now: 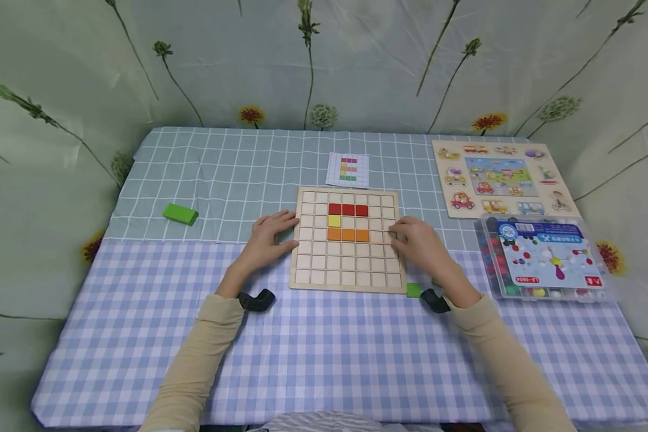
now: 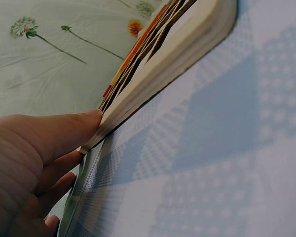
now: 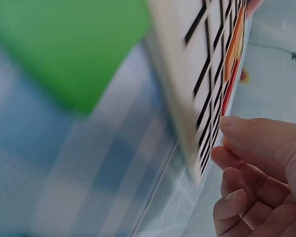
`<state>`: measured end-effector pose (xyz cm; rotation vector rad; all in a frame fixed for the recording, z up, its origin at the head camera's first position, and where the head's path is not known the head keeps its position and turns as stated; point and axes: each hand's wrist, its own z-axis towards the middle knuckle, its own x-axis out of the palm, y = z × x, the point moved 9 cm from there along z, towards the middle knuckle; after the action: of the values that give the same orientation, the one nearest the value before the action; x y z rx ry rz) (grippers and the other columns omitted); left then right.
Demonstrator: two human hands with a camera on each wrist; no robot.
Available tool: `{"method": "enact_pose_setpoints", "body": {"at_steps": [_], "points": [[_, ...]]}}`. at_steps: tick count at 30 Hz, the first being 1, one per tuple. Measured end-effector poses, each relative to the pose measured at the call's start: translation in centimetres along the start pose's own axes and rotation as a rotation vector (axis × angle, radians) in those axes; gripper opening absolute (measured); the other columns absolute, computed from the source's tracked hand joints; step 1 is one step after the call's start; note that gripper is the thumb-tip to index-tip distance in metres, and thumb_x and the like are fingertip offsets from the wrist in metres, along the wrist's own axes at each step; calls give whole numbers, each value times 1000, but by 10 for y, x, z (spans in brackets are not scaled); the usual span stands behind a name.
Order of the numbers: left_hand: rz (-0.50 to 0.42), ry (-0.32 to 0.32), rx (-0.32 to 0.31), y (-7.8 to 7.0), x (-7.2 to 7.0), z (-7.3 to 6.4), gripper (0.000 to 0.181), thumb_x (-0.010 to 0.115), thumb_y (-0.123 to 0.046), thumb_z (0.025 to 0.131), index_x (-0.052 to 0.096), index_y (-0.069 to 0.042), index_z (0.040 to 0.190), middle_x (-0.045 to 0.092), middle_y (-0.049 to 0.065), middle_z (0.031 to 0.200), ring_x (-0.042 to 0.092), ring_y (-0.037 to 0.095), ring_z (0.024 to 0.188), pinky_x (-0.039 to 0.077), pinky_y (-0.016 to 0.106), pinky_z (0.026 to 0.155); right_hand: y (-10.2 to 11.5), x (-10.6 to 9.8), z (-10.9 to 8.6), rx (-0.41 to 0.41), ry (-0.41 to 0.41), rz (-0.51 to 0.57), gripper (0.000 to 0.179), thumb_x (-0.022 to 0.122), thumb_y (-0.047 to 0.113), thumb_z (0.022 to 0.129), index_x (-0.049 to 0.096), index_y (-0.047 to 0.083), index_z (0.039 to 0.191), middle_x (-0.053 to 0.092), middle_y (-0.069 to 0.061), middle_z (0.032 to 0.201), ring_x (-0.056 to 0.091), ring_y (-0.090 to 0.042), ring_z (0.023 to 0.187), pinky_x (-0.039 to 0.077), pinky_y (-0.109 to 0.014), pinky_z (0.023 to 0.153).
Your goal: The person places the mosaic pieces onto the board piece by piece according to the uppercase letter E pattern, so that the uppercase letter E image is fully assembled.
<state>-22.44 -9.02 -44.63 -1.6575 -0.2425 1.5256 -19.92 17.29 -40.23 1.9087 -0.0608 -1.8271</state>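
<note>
A wooden grid board (image 1: 318,279) lies in the middle of the table. It bears a row of red tiles (image 1: 348,210), one yellow tile (image 1: 334,221) and a row of orange tiles (image 1: 348,234). At its left edge rests my left hand (image 1: 264,243), thumb (image 2: 81,126) against the wooden rim. Over the right edge is my right hand (image 1: 423,243); its thumb and forefinger are bent towards each other, and no piece shows between them. A green tile (image 1: 413,290) lies by the board's lower right corner. Another green piece is partly hidden under the right wrist.
Behind the board lies a pattern card (image 1: 348,170) with coloured squares. A green block (image 1: 180,213) sits on the left. A picture puzzle board (image 1: 448,204) and a clear plastic box of coloured balls (image 1: 553,258) occupy the right side. Black camera mounts extend from both wrists.
</note>
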Motion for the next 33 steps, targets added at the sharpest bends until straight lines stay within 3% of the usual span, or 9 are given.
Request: {"method": "enact_pose_setpoints", "body": {"at_steps": [6, 13, 22, 33], "points": [[3, 3, -6, 1, 1, 0, 54, 69, -19, 84, 53, -4, 133, 47, 14, 144, 35, 32, 139, 15, 56, 113, -22, -8, -14, 56, -21, -4, 28, 67, 5, 83, 67, -5, 109, 66, -21, 104, 63, -31, 85, 51, -41, 71], [6, 3, -3, 0, 1, 1, 54, 69, -20, 84, 52, -3, 133, 46, 14, 144, 35, 33, 139, 15, 57, 113, -49, -16, -31, 103, -62, -13, 25, 66, 4, 83, 68, -6, 105, 66, -23, 102, 54, -22, 67, 42, -32, 60], [3, -9, 4, 0, 0, 1, 54, 70, -19, 83, 53, -4, 132, 47, 14, 143, 36, 32, 138, 15, 56, 113, -70, -20, -47, 164, -54, 34, 25, 64, 3, 84, 67, -8, 106, 64, -25, 100, 52, -22, 67, 38, -25, 56], [-1, -1, 2, 0, 0, 1, 54, 70, -20, 83, 53, -4, 133, 47, 14, 143, 36, 32, 139, 15, 57, 113, -75, -16, -54, 183, 11, 44, 25, 59, 2, 86, 67, -7, 108, 64, -25, 104, 52, -25, 75, 41, -27, 62]]}}
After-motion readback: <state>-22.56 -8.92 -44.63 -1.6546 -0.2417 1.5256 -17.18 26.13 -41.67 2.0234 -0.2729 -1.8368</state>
